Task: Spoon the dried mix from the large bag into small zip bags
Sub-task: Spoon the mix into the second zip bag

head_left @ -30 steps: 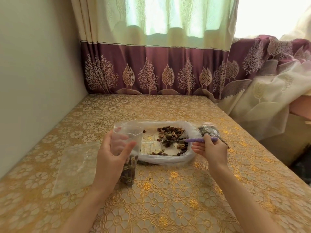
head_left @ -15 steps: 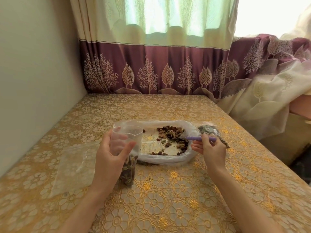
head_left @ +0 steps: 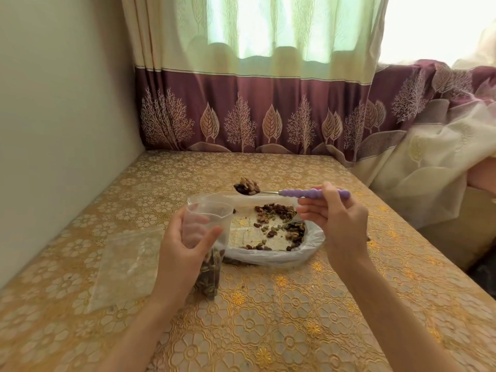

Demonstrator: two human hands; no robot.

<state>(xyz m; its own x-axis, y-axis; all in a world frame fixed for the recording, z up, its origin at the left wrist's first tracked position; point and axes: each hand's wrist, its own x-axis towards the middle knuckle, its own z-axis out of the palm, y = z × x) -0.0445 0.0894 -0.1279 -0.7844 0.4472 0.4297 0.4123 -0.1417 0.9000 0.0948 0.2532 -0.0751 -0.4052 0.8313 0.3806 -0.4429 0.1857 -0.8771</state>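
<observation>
Spoon (head_left: 292,191) in our right hand (head_left: 335,218) is hovering loaded, handle pointing right, bowl just far-right of the small zip bag (head_left: 208,237) our left hand (head_left: 185,245) is gripping open

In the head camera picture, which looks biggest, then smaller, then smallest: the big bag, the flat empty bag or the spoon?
1. Big bag
2. Flat empty bag, though it looks nearly as big and lies a bit nearer the camera, so these two are unsure.
3. Spoon, clearly smallest.

Loaded spoon (head_left: 268,189) above large bag (head_left: 308,248) — small zip bag (head_left: 206,237) left.
</observation>
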